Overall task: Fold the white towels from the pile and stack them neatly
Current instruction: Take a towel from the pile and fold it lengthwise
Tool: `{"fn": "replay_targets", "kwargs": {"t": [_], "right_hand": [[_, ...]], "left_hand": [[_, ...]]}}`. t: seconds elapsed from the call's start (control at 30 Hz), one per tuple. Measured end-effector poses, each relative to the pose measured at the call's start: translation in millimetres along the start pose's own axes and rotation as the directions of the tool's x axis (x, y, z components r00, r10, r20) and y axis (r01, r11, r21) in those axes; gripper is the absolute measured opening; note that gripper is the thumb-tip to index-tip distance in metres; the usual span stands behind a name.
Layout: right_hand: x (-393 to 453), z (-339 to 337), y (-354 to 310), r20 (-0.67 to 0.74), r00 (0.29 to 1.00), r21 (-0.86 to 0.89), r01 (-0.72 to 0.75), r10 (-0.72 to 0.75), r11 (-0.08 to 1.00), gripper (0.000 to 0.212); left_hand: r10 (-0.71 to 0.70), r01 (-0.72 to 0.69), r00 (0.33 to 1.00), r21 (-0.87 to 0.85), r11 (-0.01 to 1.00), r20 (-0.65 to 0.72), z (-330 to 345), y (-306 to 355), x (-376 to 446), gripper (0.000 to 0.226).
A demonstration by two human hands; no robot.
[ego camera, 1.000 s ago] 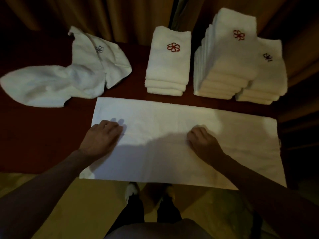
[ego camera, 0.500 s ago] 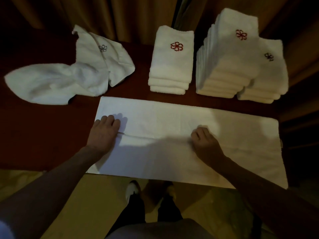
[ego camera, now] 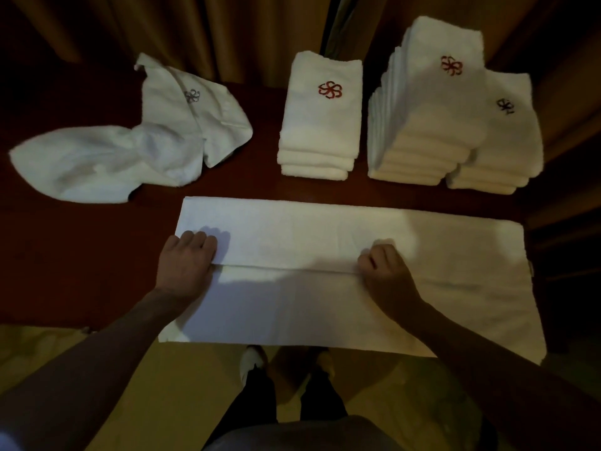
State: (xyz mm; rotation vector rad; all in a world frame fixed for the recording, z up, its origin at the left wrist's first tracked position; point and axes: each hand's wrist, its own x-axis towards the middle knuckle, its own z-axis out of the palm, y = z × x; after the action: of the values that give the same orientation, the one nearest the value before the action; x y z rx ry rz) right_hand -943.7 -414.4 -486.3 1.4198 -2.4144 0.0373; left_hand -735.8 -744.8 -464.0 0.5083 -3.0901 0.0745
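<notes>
At the far left of the dark red table [ego camera: 81, 255] lies a crumpled pile of unfolded towels [ego camera: 107, 161], soft white terry, one flap turned up to show a grey embroidered flower. Right of it stands a short stack of folded towels [ego camera: 320, 125], rectangular, thick-edged, with a red flower emblem on top. Next comes a tall stack [ego camera: 422, 118], also marked in red, and tight against its right side a lower stack [ego camera: 502, 141] bearing a dark emblem. Brown curtains [ego camera: 195, 27] hang behind.

Nearest the person, a large white towel [ego camera: 325, 236] is spread flat as a long rectangle, its near edge hanging over the table's front. A straight crease runs across its middle between the two hands. The left hand [ego camera: 185, 265] rests near the towel's left edge, fingers curled, pinching the cloth at the left end of the crease. The right hand [ego camera: 387, 268] sits right of the towel's centre, fingers curled into a loose fist that pinches the crease's right end.
</notes>
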Motion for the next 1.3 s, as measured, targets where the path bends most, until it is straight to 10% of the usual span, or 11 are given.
{"fn": "replay_targets", "kwargs": {"t": [0.2,0.4,0.57,0.83,1.13,1.3], "right_hand": [[7.0,-3.1,9.5,0.047,0.994,0.077,0.091,-0.095,0.993,0.023],[13.5,-17.8,14.1,0.211,0.972,0.122,0.079,-0.104,0.989,0.022],[67.6,-24.1,20.5,0.429,0.887,0.278,-0.31,0.171,0.909,0.029],[145.1,-6.3,21.0,0.615,0.768,0.064,-0.276,0.18,0.959,0.03],[114.2,-4.1,-3.1,0.41,0.873,0.046,-0.309,0.264,0.95,0.036],[46.5,-31.5,-27.6,0.239,0.97,0.241,-0.109,0.05,0.964,0.045]], "left_hand": [[0.081,-0.051,0.979,-0.157,0.986,0.188,-8.1,-16.0,11.7,0.032],[-0.365,0.353,0.93,-0.345,0.87,0.031,-5.8,-38.7,48.9,0.062],[-0.478,0.513,0.858,-0.343,0.787,0.186,-3.4,-42.1,92.5,0.05],[-0.1,0.202,0.944,-0.314,0.928,0.313,-7.2,-66.6,121.3,0.028],[-0.154,0.142,0.984,-0.121,0.982,-0.092,-11.3,-36.6,86.4,0.045],[0.253,-0.289,0.956,-0.323,0.901,-0.149,-25.2,44.7,14.7,0.054]]}}
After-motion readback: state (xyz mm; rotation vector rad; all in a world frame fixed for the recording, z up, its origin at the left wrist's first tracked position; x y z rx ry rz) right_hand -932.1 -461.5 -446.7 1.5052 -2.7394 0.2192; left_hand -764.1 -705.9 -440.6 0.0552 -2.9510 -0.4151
